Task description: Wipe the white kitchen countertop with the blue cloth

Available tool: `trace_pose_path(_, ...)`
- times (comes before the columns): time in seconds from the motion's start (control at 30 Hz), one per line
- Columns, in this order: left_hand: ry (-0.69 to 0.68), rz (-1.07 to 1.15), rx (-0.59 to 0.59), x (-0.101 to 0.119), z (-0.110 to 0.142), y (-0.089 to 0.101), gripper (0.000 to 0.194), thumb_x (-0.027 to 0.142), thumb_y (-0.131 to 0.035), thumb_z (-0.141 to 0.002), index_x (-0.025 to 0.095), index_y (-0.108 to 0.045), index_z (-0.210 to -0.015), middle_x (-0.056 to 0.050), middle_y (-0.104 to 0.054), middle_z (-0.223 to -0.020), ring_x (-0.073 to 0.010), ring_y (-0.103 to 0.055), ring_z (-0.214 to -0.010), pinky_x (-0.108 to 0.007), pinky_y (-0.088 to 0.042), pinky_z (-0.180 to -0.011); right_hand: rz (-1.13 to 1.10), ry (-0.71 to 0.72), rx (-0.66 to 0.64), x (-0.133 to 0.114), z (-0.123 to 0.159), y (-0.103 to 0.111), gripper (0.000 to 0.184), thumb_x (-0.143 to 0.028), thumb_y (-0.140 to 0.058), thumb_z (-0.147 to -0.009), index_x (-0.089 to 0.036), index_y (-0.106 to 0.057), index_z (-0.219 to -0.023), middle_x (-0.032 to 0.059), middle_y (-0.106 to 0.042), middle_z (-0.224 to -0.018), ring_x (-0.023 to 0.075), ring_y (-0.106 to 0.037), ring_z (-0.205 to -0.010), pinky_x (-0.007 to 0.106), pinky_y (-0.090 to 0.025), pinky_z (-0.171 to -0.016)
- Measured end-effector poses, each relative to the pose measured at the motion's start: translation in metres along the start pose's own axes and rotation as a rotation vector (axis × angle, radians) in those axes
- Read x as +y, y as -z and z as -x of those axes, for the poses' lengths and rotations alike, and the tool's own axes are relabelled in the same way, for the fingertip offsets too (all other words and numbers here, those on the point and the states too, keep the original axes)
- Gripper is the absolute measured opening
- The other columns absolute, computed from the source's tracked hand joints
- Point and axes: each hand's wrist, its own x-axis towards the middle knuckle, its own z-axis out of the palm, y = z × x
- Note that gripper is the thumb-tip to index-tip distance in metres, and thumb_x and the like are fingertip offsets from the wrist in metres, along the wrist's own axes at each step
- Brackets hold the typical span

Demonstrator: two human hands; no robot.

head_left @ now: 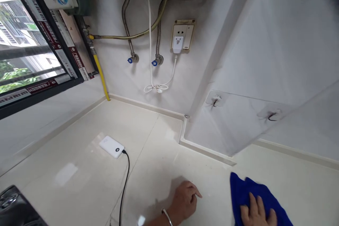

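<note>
My right hand (255, 215) presses down on a blue cloth (266, 194) at the lower right of the head view, its fingers apart on the bunched fabric. The cloth lies against the pale countertop (206, 183). To its left is my left hand (185, 197), with a silver bangle (166, 216) at the wrist. Its fingers are loosely curled, the index finger reaches out a little, and nothing shows in its grasp. Farther left on the countertop lies a white power bank (111, 146) with a black cable (124, 183) plugged into it.
A low raised edging (206, 152) follows the wall and juts out around a corner. Two clear adhesive hooks (215, 100) stick to the right wall. A yellow pipe (102, 76), hoses, a socket with a plug (177, 44) and a hanging white cord are behind. A dark glossy appliance (18, 208) stands lower left.
</note>
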Motion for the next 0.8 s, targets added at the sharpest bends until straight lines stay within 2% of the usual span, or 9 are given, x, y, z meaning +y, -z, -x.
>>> trace_pose_path(0.13,-0.008,0.001,0.015,0.000,0.000,-0.001,0.035,-0.001,-0.050,-0.075,0.021,-0.074,-0.087,-0.004,-0.068,-0.098,-0.0158,-0.061,-0.095,-0.031,-0.048,-0.090,0.001,0.160,-0.060,-0.043,0.013,-0.010,0.066,-0.040,-0.030,-0.091,-0.034,-0.029,-0.157,0.0060,-0.039,-0.158,0.0399,-0.031,-0.146,0.073,-0.023,-0.110)
trace_pose_path(0.2,-0.015,-0.004,0.026,0.001,0.000,-0.001,0.037,-0.003,-0.049,-0.074,0.022,-0.074,-0.087,-0.003,-0.068,-0.097,-0.0154,-0.061,-0.095,-0.030,-0.048,-0.091,0.005,0.266,-0.083,-0.056,0.022,-0.010,0.064,-0.038,-0.031,-0.093,-0.029,-0.034,-0.156,0.0068,-0.045,-0.154,0.0364,-0.029,-0.147,0.068,-0.022,-0.114)
trace_pose_path(0.33,-0.036,-0.018,0.044,0.003,-0.001,0.003,0.042,-0.004,-0.046,-0.072,0.023,-0.074,-0.087,-0.003,-0.068,-0.099,-0.0146,-0.061,-0.097,-0.030,-0.049,-0.094,0.009,0.479,-0.123,-0.059,0.043,-0.010,0.060,-0.037,-0.037,-0.094,-0.032,-0.037,-0.154,0.0022,-0.049,-0.151,0.0328,-0.036,-0.144,0.062,-0.026,-0.116)
trace_pose_path(0.43,-0.056,-0.016,0.032,0.005,-0.003,0.010,0.038,-0.002,-0.044,-0.071,0.020,-0.073,-0.083,-0.004,-0.068,-0.098,-0.0154,-0.061,-0.097,-0.031,-0.050,-0.093,0.009,0.559,-0.173,-0.053,0.062,-0.001,0.060,-0.034,-0.042,-0.094,-0.036,-0.036,-0.154,-0.0016,-0.045,-0.154,0.0309,-0.040,-0.143,0.057,-0.030,-0.117)
trace_pose_path(0.53,-0.091,0.011,-0.013,0.007,-0.005,0.017,0.033,0.005,-0.042,-0.076,0.019,-0.071,-0.083,-0.007,-0.067,-0.096,-0.0185,-0.061,-0.097,-0.036,-0.051,-0.093,0.008,0.555,-0.245,-0.054,0.080,0.023,0.062,-0.028,-0.044,-0.093,-0.035,-0.035,-0.154,-0.0010,-0.040,-0.157,0.0299,-0.039,-0.144,0.055,-0.033,-0.117)
trace_pose_path(0.63,-0.117,0.013,-0.052,0.000,-0.012,0.022,0.033,0.017,-0.039,-0.084,0.021,-0.071,-0.083,-0.007,-0.067,-0.097,-0.0216,-0.062,-0.099,-0.042,-0.052,-0.096,-0.037,0.493,-0.347,-0.057,0.088,0.056,0.066,-0.026,-0.047,-0.092,-0.034,-0.033,-0.156,0.0010,-0.037,-0.158,0.0314,-0.035,-0.146,0.057,-0.033,-0.118)
trace_pose_path(0.7,-0.108,-0.043,-0.019,-0.015,-0.021,0.023,0.034,0.026,-0.041,-0.084,0.026,-0.075,-0.086,-0.005,-0.070,-0.102,-0.0228,-0.065,-0.102,-0.043,-0.054,-0.099,-0.097,0.432,-0.422,-0.053,0.086,0.077,0.065,-0.028,-0.048,-0.092,-0.035,-0.034,-0.155,0.0005,-0.038,-0.158,0.0313,-0.033,-0.147,0.059,-0.029,-0.119)
trace_pose_path(0.8,-0.091,-0.119,-0.047,-0.044,-0.043,0.021,0.034,0.041,-0.045,-0.083,0.034,-0.077,-0.085,0.000,-0.072,-0.106,-0.0240,-0.067,-0.103,-0.042,-0.057,-0.097,-0.199,0.329,-0.534,-0.036,0.078,0.105,0.062,-0.033,-0.048,-0.093,-0.038,-0.036,-0.153,-0.0016,-0.039,-0.157,0.0288,-0.029,-0.149,0.059,-0.023,-0.122)
